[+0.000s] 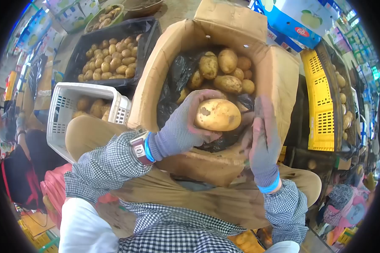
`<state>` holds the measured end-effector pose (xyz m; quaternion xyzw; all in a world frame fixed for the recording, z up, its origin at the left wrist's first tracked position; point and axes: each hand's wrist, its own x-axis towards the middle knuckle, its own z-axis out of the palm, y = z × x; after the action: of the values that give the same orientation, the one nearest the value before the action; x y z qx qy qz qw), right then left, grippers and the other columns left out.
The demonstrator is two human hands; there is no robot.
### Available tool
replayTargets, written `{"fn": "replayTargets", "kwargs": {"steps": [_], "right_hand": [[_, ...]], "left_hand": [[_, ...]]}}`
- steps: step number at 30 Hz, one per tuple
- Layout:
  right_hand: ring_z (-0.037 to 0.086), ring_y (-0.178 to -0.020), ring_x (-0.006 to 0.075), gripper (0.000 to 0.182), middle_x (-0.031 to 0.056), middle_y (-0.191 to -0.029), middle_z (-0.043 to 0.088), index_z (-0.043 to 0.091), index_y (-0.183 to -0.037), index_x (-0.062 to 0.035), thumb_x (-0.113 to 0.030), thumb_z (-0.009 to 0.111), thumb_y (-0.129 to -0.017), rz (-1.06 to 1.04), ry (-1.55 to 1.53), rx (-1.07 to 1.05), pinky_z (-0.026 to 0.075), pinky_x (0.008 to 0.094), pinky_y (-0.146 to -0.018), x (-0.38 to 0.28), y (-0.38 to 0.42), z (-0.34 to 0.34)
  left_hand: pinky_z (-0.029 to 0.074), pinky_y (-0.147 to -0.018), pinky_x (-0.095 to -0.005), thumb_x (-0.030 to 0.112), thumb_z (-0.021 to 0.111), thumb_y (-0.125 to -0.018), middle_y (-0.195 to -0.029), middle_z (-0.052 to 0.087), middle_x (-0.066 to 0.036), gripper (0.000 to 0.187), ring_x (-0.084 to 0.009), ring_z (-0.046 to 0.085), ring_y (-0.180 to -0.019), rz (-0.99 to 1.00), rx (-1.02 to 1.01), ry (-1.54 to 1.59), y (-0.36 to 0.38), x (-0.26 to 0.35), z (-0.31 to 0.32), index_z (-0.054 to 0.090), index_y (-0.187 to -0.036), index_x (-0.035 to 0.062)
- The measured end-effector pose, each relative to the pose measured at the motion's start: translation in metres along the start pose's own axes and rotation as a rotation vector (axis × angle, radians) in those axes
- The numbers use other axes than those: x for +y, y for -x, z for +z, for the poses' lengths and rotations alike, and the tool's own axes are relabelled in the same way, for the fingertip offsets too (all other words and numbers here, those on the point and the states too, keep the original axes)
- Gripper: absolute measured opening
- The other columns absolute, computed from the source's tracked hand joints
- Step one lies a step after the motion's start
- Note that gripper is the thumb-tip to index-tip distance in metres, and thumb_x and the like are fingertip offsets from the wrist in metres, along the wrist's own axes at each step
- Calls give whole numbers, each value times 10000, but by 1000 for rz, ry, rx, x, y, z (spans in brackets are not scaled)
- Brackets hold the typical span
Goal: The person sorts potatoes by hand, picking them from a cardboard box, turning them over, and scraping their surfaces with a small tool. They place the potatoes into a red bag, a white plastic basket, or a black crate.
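My left hand (188, 120), in a grey knit glove, is wrapped round a large pale-yellow potato (218, 115) with a brown patch on its skin. It holds the potato above the open cardboard box (150, 86). My right hand (264, 141), gloved too, is to the right of that potato and apart from it. Its fingers are stretched out and partly blurred, with nothing seen in them. Several potatoes (228, 84) lie in the box beside a black plastic liner (179, 76). Some of the box's contents are hidden behind my hands.
A black crate (78, 59) of small potatoes stands at the back left. Nearer is a white crate (88, 86) with larger potatoes. On the right is a yellow crate (318, 101), and blue cartons (302, 23) stand behind. My legs flank the box.
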<state>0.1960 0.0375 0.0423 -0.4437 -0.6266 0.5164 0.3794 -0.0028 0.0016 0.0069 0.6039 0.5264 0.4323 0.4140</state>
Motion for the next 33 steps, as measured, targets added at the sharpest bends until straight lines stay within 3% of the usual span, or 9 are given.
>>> {"fn": "replayTargets", "kwargs": {"steps": [2,8,11,15,22,25,28,31,33], "right_hand": [[384,-514,7,455,73,-923,589,293,-1472,-73,-131,338,-1023,57,-52,-95,347,148,-447,-9,3,-2],[385,-443,34,474,41,-738,528,293,-1474,-87,-174,392,-1019,265,-206,-151,354,176,-395,-17,3,3],[397,-427,45,466,40,-717,532,317,-1470,-113,-181,407,-1018,269,-190,-125,361,186,-382,-16,5,8],[437,-463,43,441,25,-703,550,385,-1444,-151,-179,441,-1008,243,-182,-258,380,182,-405,-8,14,18],[432,-499,25,444,6,-708,545,389,-1443,-139,-170,452,-1005,313,-65,-195,391,170,-449,-14,4,19],[436,-530,24,450,2,-711,558,398,-1438,-130,-138,469,-993,123,-50,-245,407,170,-489,-5,8,24],[453,-590,28,445,15,-802,598,431,-1417,-103,-76,483,-976,347,-78,-185,423,173,-539,-7,6,22],[469,-618,34,435,23,-860,615,465,-1392,-88,-37,495,-961,-46,-2,-234,434,181,-566,14,14,31],[482,-610,36,415,33,-876,615,477,-1376,-61,-51,504,-962,-5,68,-301,442,182,-562,15,16,32]], "left_hand": [[419,-994,-266,55,864,-647,-1261,481,-27,821,-123,474,-1184,-96,42,375,0,-4,7,397,-1322,70],[424,-986,-269,43,852,-662,-1255,486,-22,803,-113,481,-1175,-353,-17,417,2,15,5,404,-1327,79],[419,-990,-266,46,850,-664,-1263,482,-17,805,-118,485,-1162,-88,29,330,3,-6,11,403,-1332,81],[392,-1024,-282,41,849,-644,-1281,475,-32,817,-126,469,-1174,-180,51,413,4,-9,13,411,-1332,88],[383,-1029,-372,70,814,-604,-1244,467,-123,775,-283,464,-1181,91,156,-134,7,-4,12,477,-1301,110],[404,-997,-387,72,788,-605,-1201,453,-138,745,-326,476,-1140,81,179,-146,8,-7,13,500,-1288,144],[399,-1003,-374,60,799,-586,-1218,466,-131,758,-306,478,-1147,19,165,-132,10,-3,12,510,-1284,122],[397,-1014,-361,56,816,-575,-1239,482,-123,774,-283,480,-1161,-11,150,-147,9,-7,13,513,-1287,97],[402,-1010,-358,53,813,-576,-1232,483,-122,777,-279,483,-1157,-23,135,-169,11,-9,13,513,-1291,103]]}}
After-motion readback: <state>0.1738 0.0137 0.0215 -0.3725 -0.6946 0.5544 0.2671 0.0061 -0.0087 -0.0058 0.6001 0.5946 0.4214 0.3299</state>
